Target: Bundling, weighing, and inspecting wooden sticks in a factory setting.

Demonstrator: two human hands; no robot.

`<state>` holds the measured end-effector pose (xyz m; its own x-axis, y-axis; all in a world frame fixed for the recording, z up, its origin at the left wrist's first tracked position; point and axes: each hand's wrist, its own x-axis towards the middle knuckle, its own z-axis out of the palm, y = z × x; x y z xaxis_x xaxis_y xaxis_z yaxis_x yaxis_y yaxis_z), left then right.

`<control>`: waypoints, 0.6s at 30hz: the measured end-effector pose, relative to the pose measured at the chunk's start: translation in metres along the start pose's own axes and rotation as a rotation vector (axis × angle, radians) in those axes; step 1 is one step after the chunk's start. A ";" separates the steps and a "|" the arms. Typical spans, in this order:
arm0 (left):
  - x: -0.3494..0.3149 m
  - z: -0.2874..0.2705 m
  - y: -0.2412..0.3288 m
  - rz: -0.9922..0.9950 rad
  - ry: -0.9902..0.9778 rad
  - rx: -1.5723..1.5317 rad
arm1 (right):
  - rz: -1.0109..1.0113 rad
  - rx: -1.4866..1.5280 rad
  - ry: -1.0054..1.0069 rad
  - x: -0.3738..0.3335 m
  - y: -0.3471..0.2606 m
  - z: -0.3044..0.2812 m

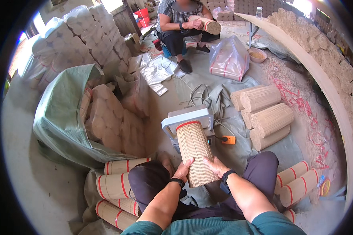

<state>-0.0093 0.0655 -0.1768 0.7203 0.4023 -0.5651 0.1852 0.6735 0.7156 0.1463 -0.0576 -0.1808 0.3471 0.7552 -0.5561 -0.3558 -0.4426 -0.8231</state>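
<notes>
Along the floor's left edge, clear plastic wraps a tall stack [60,43] of stick bundles. A long bench [276,33] runs down the right side. Here a green sack [62,103] gapes, packed with bagged bundles [106,117]; a strip of floor [155,139] separates it from the grey-framed machine [170,122]. Beyond, a seated co-worker [180,19] holds a roll beside a clear bag [229,56] of red-banded bundles. Both hands [217,166] grip the near end of one stick bundle [196,150], its banded far end at the machine's frame. A bowl [257,56] of pale bits sits near the bench's far end.
</notes>
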 end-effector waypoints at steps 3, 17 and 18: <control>-0.003 0.011 0.003 0.030 0.025 -0.049 | -0.083 0.079 0.003 0.007 0.014 -0.001; 0.021 0.019 0.069 0.141 0.116 -0.219 | -0.108 0.007 0.095 0.042 -0.062 0.006; 0.027 0.014 0.071 0.133 0.124 -0.219 | -0.098 0.011 0.092 0.047 -0.065 0.009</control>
<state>0.0326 0.1148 -0.1353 0.6390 0.5598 -0.5276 -0.0643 0.7224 0.6885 0.1784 0.0113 -0.1526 0.4585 0.7470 -0.4813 -0.3254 -0.3629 -0.8732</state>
